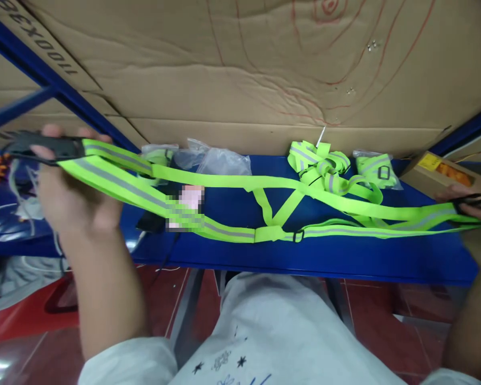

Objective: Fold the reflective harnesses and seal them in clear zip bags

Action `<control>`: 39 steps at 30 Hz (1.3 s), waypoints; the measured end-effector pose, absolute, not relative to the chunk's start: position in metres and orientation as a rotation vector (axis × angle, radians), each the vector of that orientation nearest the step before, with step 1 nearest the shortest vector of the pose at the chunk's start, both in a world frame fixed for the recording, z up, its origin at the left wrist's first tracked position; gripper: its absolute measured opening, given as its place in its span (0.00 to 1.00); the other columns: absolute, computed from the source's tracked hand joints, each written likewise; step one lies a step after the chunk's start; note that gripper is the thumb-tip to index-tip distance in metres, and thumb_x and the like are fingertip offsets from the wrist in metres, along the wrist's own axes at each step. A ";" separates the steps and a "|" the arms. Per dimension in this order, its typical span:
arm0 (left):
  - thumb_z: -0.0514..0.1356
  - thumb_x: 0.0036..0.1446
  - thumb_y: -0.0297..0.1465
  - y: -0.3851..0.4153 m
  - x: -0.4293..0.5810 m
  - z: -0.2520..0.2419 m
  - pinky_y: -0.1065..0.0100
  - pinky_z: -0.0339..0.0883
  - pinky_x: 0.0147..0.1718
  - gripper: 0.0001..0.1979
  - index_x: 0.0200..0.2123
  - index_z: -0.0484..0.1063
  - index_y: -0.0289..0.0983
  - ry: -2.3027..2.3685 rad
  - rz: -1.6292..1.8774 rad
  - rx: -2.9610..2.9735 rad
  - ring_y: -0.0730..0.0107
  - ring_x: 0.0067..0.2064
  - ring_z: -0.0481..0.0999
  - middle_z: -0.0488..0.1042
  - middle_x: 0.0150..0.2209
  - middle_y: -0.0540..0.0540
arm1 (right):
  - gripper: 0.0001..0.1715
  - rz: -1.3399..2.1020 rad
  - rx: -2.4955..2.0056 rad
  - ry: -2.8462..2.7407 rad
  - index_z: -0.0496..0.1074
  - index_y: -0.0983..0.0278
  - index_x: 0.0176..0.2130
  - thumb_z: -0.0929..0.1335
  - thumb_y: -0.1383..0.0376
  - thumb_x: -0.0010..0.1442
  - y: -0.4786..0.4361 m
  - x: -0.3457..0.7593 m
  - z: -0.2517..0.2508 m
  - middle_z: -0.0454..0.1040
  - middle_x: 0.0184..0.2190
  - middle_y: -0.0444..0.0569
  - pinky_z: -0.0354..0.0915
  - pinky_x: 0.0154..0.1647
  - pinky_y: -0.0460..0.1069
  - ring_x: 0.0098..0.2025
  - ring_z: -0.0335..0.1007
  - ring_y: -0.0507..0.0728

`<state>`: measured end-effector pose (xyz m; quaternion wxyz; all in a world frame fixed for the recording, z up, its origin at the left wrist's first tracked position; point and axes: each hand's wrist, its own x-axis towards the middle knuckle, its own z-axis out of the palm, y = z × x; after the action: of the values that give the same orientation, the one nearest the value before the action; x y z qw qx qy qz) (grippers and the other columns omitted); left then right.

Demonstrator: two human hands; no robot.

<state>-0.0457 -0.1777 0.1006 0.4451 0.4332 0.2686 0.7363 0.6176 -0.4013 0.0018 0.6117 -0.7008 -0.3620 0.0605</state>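
A neon yellow-green reflective harness (224, 233) with grey stripes stretches across the view, lifted over the blue table. At the left, my left hand (74, 182) is closed round its black end piece, which looks like a buckle (50, 147). At the far right, my right hand (479, 235) grips the other end by a black part (475, 203); its fingers are partly blurred. Between the hands the straps hang nearly level, with short cross straps and a small black slider (299, 236) in the middle.
On the blue table (324, 262) lie a heap of similar straps (320, 163), a bagged harness (379, 168), another bagged one (160, 155) and clear plastic bags (224, 161). A cardboard box (441, 171) stands at right. Cardboard (244, 96) walls the back; blue frame bars (64, 96) flank it.
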 end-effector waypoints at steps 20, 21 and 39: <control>0.68 0.61 0.33 -0.225 0.129 0.025 0.60 0.74 0.50 0.15 0.52 0.80 0.39 0.777 0.947 2.302 0.62 0.47 0.81 0.81 0.48 0.43 | 0.44 -0.595 -1.539 -1.801 0.58 0.55 0.75 0.61 0.76 0.65 -0.313 0.369 0.012 0.67 0.70 0.55 0.67 0.66 0.62 0.67 0.68 0.65; 0.67 0.62 0.33 -0.231 0.134 0.025 0.60 0.74 0.49 0.16 0.53 0.80 0.39 0.804 0.908 2.354 0.62 0.47 0.81 0.80 0.48 0.43 | 0.43 -0.608 -1.539 -1.821 0.58 0.54 0.75 0.61 0.75 0.65 -0.312 0.362 0.012 0.69 0.68 0.54 0.69 0.64 0.61 0.64 0.71 0.64; 0.68 0.60 0.39 -0.231 0.145 0.043 0.66 0.65 0.44 0.14 0.45 0.79 0.36 0.700 0.724 1.878 0.65 0.42 0.75 0.80 0.41 0.47 | 0.50 -0.360 -1.537 -1.969 0.25 0.58 0.79 0.56 0.75 0.69 -0.308 0.314 0.000 0.56 0.72 0.65 0.62 0.66 0.72 0.69 0.58 0.73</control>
<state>0.1447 -0.2309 0.0426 0.4843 0.7711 0.2874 0.2971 0.3137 -0.3084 0.0003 0.3041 -0.5803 -0.7432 -0.1361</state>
